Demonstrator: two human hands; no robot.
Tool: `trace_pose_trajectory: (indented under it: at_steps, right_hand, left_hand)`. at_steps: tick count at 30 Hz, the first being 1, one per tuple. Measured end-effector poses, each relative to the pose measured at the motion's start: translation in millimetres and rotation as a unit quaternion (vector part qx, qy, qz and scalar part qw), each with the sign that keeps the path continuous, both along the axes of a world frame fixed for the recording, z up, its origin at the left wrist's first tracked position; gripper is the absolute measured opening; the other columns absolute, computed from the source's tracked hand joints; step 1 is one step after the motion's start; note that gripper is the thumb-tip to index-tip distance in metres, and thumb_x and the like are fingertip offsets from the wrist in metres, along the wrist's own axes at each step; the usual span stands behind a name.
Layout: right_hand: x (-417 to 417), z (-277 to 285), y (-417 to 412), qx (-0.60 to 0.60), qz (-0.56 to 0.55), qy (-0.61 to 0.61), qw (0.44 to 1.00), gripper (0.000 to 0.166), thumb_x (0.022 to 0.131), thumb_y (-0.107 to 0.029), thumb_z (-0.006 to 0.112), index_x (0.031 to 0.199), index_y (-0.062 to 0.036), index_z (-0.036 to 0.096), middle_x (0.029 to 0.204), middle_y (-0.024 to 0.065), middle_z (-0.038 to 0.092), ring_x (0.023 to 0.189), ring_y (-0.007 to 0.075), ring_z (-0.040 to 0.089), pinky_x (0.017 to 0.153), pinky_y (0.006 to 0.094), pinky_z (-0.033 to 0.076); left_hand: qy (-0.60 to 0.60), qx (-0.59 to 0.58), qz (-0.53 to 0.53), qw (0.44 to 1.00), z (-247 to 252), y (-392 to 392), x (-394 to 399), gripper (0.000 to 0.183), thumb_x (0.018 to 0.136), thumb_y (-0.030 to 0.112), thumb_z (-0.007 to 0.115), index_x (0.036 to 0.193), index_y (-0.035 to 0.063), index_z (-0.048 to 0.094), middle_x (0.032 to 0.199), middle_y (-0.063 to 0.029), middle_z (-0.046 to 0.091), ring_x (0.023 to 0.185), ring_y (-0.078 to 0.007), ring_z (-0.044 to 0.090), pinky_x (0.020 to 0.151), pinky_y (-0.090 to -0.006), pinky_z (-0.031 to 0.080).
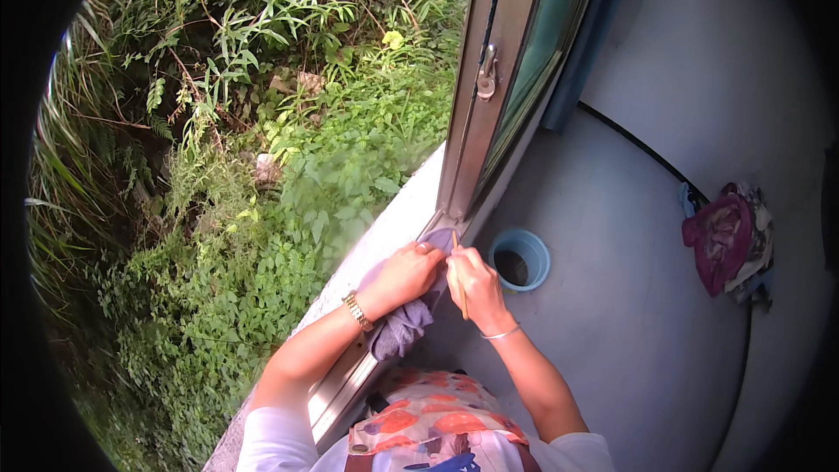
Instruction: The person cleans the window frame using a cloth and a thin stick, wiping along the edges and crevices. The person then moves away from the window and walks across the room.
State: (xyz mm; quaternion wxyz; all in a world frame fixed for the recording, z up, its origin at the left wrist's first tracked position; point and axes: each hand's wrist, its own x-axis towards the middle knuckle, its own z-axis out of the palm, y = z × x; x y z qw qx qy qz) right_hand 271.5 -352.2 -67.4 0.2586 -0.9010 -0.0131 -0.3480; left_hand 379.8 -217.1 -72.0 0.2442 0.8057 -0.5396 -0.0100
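Observation:
A purple cloth [400,331] lies along the metal window track [347,373], one end hanging over its inner side. My left hand [406,275], with a ring and a gold watch at the wrist, presses on the cloth near the foot of the window sash. In my right hand [475,285] is a thin wooden stick [463,295], held upright between thumb and fingers; its tip meets the cloth beside the left fingers. The sliding window frame [488,105] with its metal latch [487,75] stands just beyond both hands.
A blue bucket [539,255] with something dark inside stands on the floor right of my right hand. Farther right lies a pile of cloths, magenta [721,236] and white, by a dark cable or line. Outside the pale ledge [387,223] grow dense green plants [262,262].

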Motion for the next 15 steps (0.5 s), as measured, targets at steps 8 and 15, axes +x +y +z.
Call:
trace_pose_trajectory:
  at_steps: [8, 15]
  right_hand:
    - [31, -13, 2, -0.027, 0.023, 0.025, 0.999, 0.012, 0.085, -0.007, 0.060, 0.092, 0.0025, 0.058, 0.100, 0.0208, 0.060, 0.084, 0.0385, 0.065, 0.072, 0.0417, 0.056]
    - [18, -22, 22, -0.061, 0.038, -0.014, 0.997, 0.014, 0.086, -0.009, 0.059, 0.092, 0.0034, 0.057, 0.091, 0.0203, 0.057, 0.075, 0.0386, 0.064, 0.065, 0.0444, 0.053]
  left_hand:
    - [0.004, -0.037, 0.070, 0.997, -14, 2, 25, 0.023, 0.081, 0.008, 0.057, 0.101, 0.0011, 0.065, 0.102, -0.0161, 0.067, 0.088, -0.0352, 0.061, 0.082, -0.0416, 0.049]
    - [-0.011, -0.036, 0.011, 0.999, -22, 16, 12, 0.014, 0.079, 0.010, 0.060, 0.088, 0.0009, 0.065, 0.086, -0.0141, 0.065, 0.081, -0.0336, 0.062, 0.079, -0.0411, 0.048]
